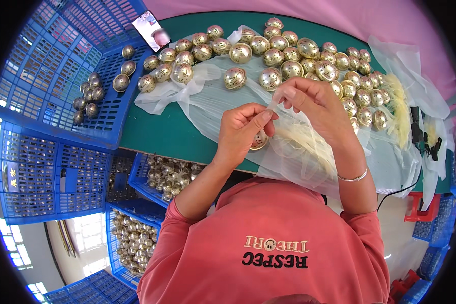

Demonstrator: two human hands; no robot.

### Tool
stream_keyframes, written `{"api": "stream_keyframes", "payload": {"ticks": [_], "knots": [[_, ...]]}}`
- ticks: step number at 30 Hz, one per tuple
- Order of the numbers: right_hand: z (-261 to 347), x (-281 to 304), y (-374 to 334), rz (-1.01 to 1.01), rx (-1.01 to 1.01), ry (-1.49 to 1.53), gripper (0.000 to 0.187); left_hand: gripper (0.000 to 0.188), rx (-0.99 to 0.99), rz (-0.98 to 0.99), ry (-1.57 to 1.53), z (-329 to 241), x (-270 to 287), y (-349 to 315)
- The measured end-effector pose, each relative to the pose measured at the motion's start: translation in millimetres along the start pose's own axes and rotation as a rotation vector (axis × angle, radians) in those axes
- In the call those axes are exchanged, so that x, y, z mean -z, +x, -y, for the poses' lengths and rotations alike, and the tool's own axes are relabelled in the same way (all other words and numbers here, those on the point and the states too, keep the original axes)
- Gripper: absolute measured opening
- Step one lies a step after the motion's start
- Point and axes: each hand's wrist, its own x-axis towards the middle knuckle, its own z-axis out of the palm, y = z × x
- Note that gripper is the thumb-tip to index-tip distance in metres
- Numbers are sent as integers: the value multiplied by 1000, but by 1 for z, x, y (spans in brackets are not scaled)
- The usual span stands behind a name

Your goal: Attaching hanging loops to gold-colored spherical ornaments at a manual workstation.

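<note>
Both of my hands are raised over the near edge of the table, fingertips close together. A thin, pale translucent strip [274, 103] runs between them. My left hand [242, 130] is closed, thumb and forefinger pinching the lower end. My right hand [311, 105] pinches the upper end, its other fingers curled. Under my left hand a gold ornament ball [259, 140] shows in part; whether the hand touches it I cannot tell. Beside it, below my right hand, lies a bundle of cream-yellow strands [309, 144] on thin white sheeting [207, 114].
Many gold balls [291, 54] with cut-out slots cover the far side of the green table [159, 126]. More yellow strands [400, 109] lie at the right. A phone [151, 30] leans by a blue crate [55, 66] at left. Filled crates [134, 240] stand below; a red stool [420, 207] is at right.
</note>
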Motion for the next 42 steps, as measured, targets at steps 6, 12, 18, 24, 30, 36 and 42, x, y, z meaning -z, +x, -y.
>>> {"api": "stream_keyframes", "payload": {"ticks": [6,12,18,24,30,36,42], "knots": [[8,-4,2,-34,42,-234,15,18,-4,10,46,-1,6,-5],[15,-19,6,-28,291,-358,9,11,-47,-14,-3,-4,16,-9],[25,-16,10,-1,397,-315,8,14,-583,-155,596,-15,21,-7],[18,-11,22,161,371,-159,9,13,-1367,178,1612,-80,29,11],[-6,-28,30,20,436,-145,8,8,-1055,498,2180,-110,16,11],[-29,-49,25,-36,313,-47,9,11,22,559,1206,-114,37,19],[-34,-76,23,-115,436,-208,7,15,-217,-92,-50,-20,66,-20]]}}
